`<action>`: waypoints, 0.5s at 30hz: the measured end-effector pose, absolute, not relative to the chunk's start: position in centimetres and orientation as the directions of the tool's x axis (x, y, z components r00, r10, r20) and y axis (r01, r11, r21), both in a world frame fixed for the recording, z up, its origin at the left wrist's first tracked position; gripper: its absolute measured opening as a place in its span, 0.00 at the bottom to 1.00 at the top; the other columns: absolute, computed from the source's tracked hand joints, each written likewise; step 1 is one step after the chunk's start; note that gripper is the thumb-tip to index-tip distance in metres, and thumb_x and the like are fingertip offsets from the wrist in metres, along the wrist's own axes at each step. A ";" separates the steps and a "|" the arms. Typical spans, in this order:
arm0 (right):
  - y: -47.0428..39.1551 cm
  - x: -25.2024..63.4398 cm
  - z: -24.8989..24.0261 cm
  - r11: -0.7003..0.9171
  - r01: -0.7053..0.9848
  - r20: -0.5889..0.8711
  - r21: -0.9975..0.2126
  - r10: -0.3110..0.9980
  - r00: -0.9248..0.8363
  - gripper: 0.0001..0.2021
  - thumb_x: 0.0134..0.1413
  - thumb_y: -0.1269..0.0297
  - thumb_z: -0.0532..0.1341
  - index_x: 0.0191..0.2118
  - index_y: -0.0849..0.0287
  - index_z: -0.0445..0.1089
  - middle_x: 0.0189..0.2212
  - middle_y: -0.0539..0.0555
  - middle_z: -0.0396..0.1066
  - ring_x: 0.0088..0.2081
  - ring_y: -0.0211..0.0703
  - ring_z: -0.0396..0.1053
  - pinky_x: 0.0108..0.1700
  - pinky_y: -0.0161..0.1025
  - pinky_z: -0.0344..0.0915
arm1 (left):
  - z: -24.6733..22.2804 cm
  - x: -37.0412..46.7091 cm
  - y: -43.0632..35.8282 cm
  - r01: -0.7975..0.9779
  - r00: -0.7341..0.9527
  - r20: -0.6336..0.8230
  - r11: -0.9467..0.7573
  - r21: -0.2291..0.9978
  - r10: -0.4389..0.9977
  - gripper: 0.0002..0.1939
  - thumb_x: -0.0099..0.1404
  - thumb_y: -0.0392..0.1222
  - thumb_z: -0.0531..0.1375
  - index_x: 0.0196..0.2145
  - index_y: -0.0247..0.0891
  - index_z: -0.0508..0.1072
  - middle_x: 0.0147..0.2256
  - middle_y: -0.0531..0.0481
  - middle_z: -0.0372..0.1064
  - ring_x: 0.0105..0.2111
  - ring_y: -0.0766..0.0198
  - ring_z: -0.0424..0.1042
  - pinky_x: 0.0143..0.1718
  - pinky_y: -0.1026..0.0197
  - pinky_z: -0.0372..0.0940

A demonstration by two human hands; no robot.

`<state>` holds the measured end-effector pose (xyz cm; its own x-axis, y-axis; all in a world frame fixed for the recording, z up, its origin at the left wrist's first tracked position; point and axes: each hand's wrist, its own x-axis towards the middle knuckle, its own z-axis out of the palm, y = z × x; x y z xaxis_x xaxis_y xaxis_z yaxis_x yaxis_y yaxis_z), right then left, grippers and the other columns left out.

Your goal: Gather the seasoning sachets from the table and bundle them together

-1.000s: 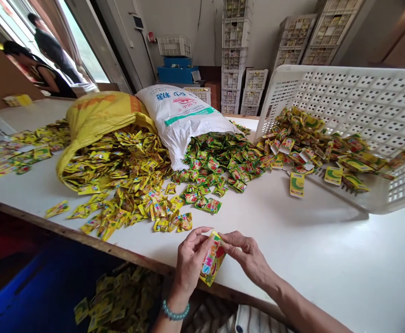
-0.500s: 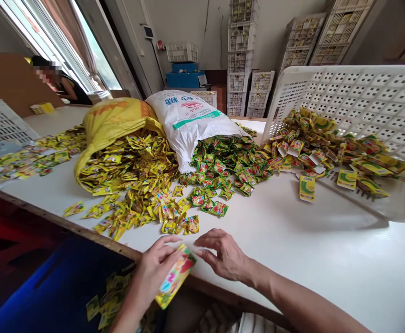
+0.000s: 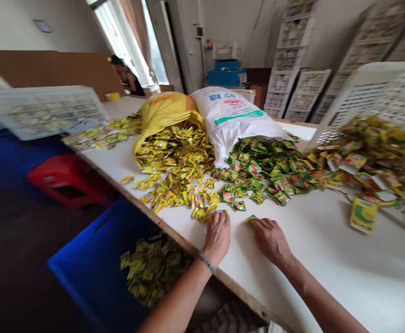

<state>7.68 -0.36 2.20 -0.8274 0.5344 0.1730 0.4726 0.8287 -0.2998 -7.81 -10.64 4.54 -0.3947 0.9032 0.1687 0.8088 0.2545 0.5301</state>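
Note:
My left hand (image 3: 218,235), a beaded bracelet at its wrist, is closed on a yellow packet at the front edge of the yellow packet pile (image 3: 174,185). Beside it, my right hand (image 3: 271,238) has its fingers closed on a green packet (image 3: 251,218) on the white table (image 3: 309,240). The yellow packets spill from a yellow sack (image 3: 169,106). Green packets (image 3: 258,162) spill from a white sack (image 3: 237,111) to its right. A flat yellow box (image 3: 364,215) lies at the right.
A tilted white crate (image 3: 389,74) with yellow boxes stands at the right. Below the table edge, a blue bin (image 3: 81,263) holds yellow boxes, near a red stool (image 3: 67,180). Another white crate (image 3: 53,108) is at the left. A person (image 3: 129,78) sits far behind.
The view has turned left. The yellow box from my left hand is gone from it, and a blue bin shows below. Both hands have moved forward to the packets and closed on them.

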 end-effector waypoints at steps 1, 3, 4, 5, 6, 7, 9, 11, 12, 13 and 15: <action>-0.4 8.3 1.9 0.835 0.456 0.206 -0.308 0.526 -0.825 0.17 0.53 0.75 0.52 0.45 0.58 0.73 0.42 0.59 0.76 0.42 0.51 0.70 0.44 0.45 0.62 | 4.4 -7.7 -10.1 0.786 -0.423 0.160 0.273 0.555 0.892 0.19 0.61 0.25 0.46 0.42 0.28 0.74 0.42 0.31 0.72 0.49 0.45 0.66 0.54 0.39 0.56; -0.3 9.3 1.3 0.806 0.451 0.282 -0.383 0.567 -0.774 0.14 0.58 0.66 0.52 0.41 0.57 0.74 0.37 0.60 0.77 0.38 0.52 0.70 0.40 0.44 0.64 | 4.2 -7.7 -9.5 0.732 -0.472 0.144 0.296 0.614 0.870 0.16 0.62 0.26 0.48 0.36 0.31 0.75 0.37 0.34 0.73 0.46 0.46 0.68 0.53 0.42 0.59; -0.2 9.7 1.1 0.750 0.489 0.298 -0.446 0.640 -0.709 0.14 0.58 0.62 0.52 0.41 0.57 0.74 0.35 0.60 0.77 0.35 0.51 0.71 0.37 0.44 0.64 | 4.1 -7.8 -9.4 0.700 -0.496 0.141 0.298 0.649 0.857 0.15 0.61 0.27 0.49 0.35 0.32 0.75 0.36 0.36 0.74 0.45 0.47 0.68 0.52 0.43 0.59; -0.2 10.0 1.1 0.664 0.536 0.284 -0.521 0.728 -0.624 0.15 0.58 0.57 0.52 0.43 0.56 0.73 0.33 0.59 0.77 0.31 0.50 0.71 0.34 0.43 0.64 | 4.1 -7.8 -9.4 0.662 -0.522 0.141 0.295 0.689 0.841 0.14 0.61 0.27 0.50 0.37 0.34 0.75 0.36 0.37 0.74 0.45 0.49 0.69 0.52 0.45 0.60; -0.2 10.2 1.2 0.552 0.573 0.237 -0.606 0.813 -0.532 0.17 0.57 0.54 0.54 0.46 0.56 0.71 0.32 0.58 0.77 0.29 0.50 0.71 0.32 0.42 0.64 | 4.0 -7.7 -9.5 0.617 -0.553 0.142 0.288 0.732 0.821 0.15 0.61 0.28 0.51 0.39 0.35 0.75 0.37 0.39 0.75 0.44 0.50 0.70 0.51 0.47 0.61; -0.3 10.3 1.4 0.423 0.575 0.159 -0.700 0.878 -0.452 0.20 0.54 0.51 0.56 0.50 0.55 0.69 0.32 0.57 0.77 0.28 0.49 0.71 0.30 0.42 0.64 | 4.0 -7.7 -9.7 0.563 -0.586 0.140 0.277 0.779 0.798 0.15 0.61 0.28 0.51 0.41 0.37 0.74 0.38 0.40 0.75 0.43 0.52 0.71 0.50 0.49 0.62; -0.9 10.3 2.5 0.147 0.438 -0.035 -0.887 0.924 -0.381 0.27 0.47 0.49 0.62 0.52 0.55 0.66 0.35 0.57 0.76 0.30 0.49 0.72 0.31 0.42 0.67 | 3.9 -7.6 -10.3 0.430 -0.646 0.116 0.234 0.872 0.755 0.14 0.63 0.32 0.51 0.42 0.40 0.73 0.39 0.42 0.76 0.41 0.55 0.73 0.45 0.53 0.66; -1.8 9.9 3.9 -0.122 0.182 -0.186 -0.976 0.899 -0.395 0.27 0.42 0.49 0.67 0.47 0.57 0.68 0.35 0.57 0.75 0.32 0.49 0.73 0.34 0.43 0.69 | 3.8 -7.5 -11.0 0.281 -0.674 0.066 0.173 0.944 0.736 0.11 0.64 0.36 0.52 0.40 0.38 0.72 0.38 0.42 0.76 0.37 0.57 0.75 0.39 0.57 0.68; -2.3 9.5 4.6 -0.226 0.061 -0.231 -0.972 0.883 -0.408 0.25 0.40 0.50 0.69 0.43 0.58 0.68 0.34 0.56 0.75 0.32 0.48 0.73 0.34 0.43 0.69 | 3.8 -7.4 -11.3 0.217 -0.670 0.040 0.144 0.965 0.741 0.09 0.64 0.38 0.53 0.39 0.37 0.71 0.37 0.42 0.76 0.36 0.58 0.75 0.36 0.59 0.69; -2.8 9.1 5.3 -0.296 -0.029 -0.258 -0.955 0.873 -0.414 0.23 0.39 0.51 0.71 0.39 0.58 0.67 0.31 0.54 0.74 0.31 0.46 0.73 0.34 0.42 0.69 | 3.8 -7.3 -11.5 0.146 -0.661 0.008 0.118 0.982 0.751 0.09 0.64 0.40 0.54 0.39 0.36 0.71 0.36 0.42 0.76 0.34 0.58 0.76 0.34 0.60 0.69; -3.3 8.2 6.2 -0.338 -0.132 -0.256 -0.932 0.870 -0.422 0.21 0.38 0.53 0.72 0.34 0.58 0.66 0.27 0.51 0.72 0.29 0.42 0.71 0.34 0.40 0.68 | 4.0 -7.0 -11.8 -0.056 -0.632 -0.089 0.069 0.996 0.770 0.11 0.62 0.44 0.56 0.39 0.35 0.70 0.34 0.43 0.76 0.33 0.59 0.75 0.33 0.60 0.68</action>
